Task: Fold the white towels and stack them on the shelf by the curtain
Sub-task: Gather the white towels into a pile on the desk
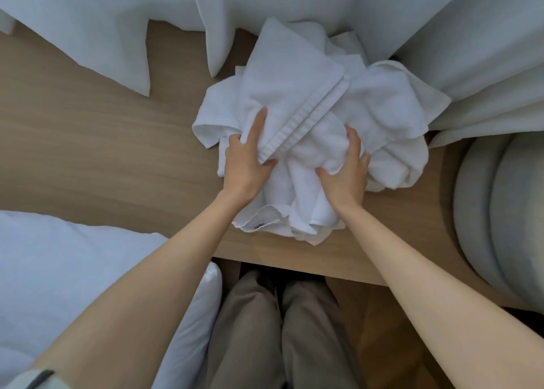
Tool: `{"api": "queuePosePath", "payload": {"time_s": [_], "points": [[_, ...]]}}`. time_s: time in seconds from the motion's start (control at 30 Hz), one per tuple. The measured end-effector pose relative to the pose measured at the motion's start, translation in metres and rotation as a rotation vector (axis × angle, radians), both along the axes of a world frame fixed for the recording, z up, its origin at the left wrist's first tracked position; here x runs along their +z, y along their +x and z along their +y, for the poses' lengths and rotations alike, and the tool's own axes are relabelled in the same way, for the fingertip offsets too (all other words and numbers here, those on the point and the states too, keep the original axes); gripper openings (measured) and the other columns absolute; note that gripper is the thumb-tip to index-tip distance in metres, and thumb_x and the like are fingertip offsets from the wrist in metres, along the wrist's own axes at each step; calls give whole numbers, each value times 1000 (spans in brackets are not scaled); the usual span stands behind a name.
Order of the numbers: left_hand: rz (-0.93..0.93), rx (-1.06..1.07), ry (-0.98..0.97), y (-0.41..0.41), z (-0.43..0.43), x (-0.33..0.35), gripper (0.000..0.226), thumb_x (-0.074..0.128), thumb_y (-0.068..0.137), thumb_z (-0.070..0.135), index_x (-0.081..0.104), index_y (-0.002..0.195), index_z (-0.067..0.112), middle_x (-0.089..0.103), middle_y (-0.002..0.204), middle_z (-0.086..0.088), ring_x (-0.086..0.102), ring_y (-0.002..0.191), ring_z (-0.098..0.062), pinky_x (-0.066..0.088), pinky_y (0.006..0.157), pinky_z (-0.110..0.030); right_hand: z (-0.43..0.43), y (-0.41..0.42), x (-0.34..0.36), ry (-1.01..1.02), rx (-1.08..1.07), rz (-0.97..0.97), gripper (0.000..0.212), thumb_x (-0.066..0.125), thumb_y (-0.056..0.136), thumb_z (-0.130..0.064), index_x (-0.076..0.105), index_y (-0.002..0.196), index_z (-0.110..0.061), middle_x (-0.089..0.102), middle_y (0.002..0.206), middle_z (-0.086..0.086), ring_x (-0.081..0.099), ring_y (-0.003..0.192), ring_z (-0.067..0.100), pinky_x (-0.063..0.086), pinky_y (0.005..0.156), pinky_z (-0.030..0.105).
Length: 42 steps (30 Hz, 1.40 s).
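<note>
On the wooden shelf, close against the curtain, the towels lie in a loose, unfolded pile, and both hands reach into its near side. The left hand pinches the ribbed hem of the top towel between thumb and fingers. The right hand has its fingers curled into the crumpled cloth just beside that hem. Gripping at two separate spots probably serves to lift one towel clear of the heap beneath, ready for spreading and folding.

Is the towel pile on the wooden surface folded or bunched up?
Bunched up: the towel pile is crumpled, edges spilling unevenly; left hand and right hand grip it.
</note>
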<state>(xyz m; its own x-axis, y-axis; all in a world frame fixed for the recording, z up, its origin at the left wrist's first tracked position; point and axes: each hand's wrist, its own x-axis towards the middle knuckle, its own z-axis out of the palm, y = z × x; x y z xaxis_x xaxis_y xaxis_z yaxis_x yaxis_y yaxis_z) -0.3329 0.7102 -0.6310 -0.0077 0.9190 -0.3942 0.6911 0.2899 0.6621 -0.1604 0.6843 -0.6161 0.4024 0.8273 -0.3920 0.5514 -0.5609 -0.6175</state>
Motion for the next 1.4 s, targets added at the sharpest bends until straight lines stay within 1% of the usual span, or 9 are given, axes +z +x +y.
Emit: {"api": "queuePosePath", "payload": {"time_s": [0.1, 0.17, 0.4, 0.57, 0.67, 0.8, 0.87, 1.13, 1.4], "points": [[23, -8, 31, 0, 2, 17, 81, 65, 84, 24, 18, 148, 40, 45, 100, -10, 46, 94, -21, 34, 82, -23, -1, 0, 22, 58, 47, -8, 60, 65, 82, -5, 40, 134, -22, 58, 114, 4, 58, 103, 23, 50, 84, 34], [29, 0, 48, -1, 3, 31, 75, 63, 87, 25, 22, 148, 38, 49, 100, -9, 49, 97, -24, 38, 83, -26, -5, -2, 41, 95, 98, -29, 52, 62, 82, -5, 43, 128, -19, 57, 102, 0, 59, 94, 25, 51, 77, 38], [8, -5, 190, -6, -6, 112, 61, 62, 87, 30, 34, 141, 40, 54, 99, -6, 45, 86, -12, 28, 70, -16, -13, 4, 122, 285, 210, -90, 46, 62, 86, -6, 45, 127, -16, 53, 98, -3, 45, 79, 9, 33, 65, 17], [-86, 23, 330, 8, -15, 187, 60, 66, 84, 28, 39, 137, 39, 48, 96, 7, 39, 86, -1, 29, 70, -8, -22, 18, 196, 462, 193, -180, 45, 63, 82, 2, 50, 123, -14, 60, 105, 3, 44, 82, 6, 27, 61, 16], [-120, -29, 410, 25, -15, 233, 59, 67, 83, 27, 41, 136, 35, 50, 97, 9, 50, 92, -11, 30, 75, -16, -33, 32, 240, 563, 139, -214, 48, 63, 81, 1, 45, 118, -22, 60, 109, 1, 50, 90, 12, 29, 64, 16], [-218, -140, 480, 58, -16, 283, 59, 67, 84, 29, 40, 135, 40, 55, 107, 4, 47, 92, -1, 33, 74, -5, -57, 60, 289, 696, 26, -288, 40, 65, 80, 3, 51, 116, -8, 60, 108, 3, 52, 95, 13, 35, 73, 16], [-251, -207, 521, 81, -19, 306, 58, 67, 84, 29, 40, 135, 39, 57, 109, 4, 44, 89, 4, 33, 74, 1, -72, 78, 312, 748, -40, -318, 43, 65, 81, 3, 48, 116, -14, 60, 110, 4, 52, 98, 13, 35, 78, 13], [-399, -362, 625, 176, -43, 377, 55, 64, 84, 28, 40, 133, 39, 53, 118, 15, 41, 95, 8, 29, 76, 3, -122, 153, 385, 848, -219, -430, 39, 65, 83, 0, 53, 120, -5, 59, 115, 3, 53, 102, 13, 41, 82, 20], [-256, -415, 605, 235, -76, 398, 50, 51, 88, 20, 40, 128, 47, 46, 80, 23, 43, 90, -13, 31, 70, -23, -163, 220, 392, 685, -205, -386, 33, 61, 92, -13, 52, 123, -17, 55, 110, -9, 53, 99, 11, 33, 73, 17]]}}
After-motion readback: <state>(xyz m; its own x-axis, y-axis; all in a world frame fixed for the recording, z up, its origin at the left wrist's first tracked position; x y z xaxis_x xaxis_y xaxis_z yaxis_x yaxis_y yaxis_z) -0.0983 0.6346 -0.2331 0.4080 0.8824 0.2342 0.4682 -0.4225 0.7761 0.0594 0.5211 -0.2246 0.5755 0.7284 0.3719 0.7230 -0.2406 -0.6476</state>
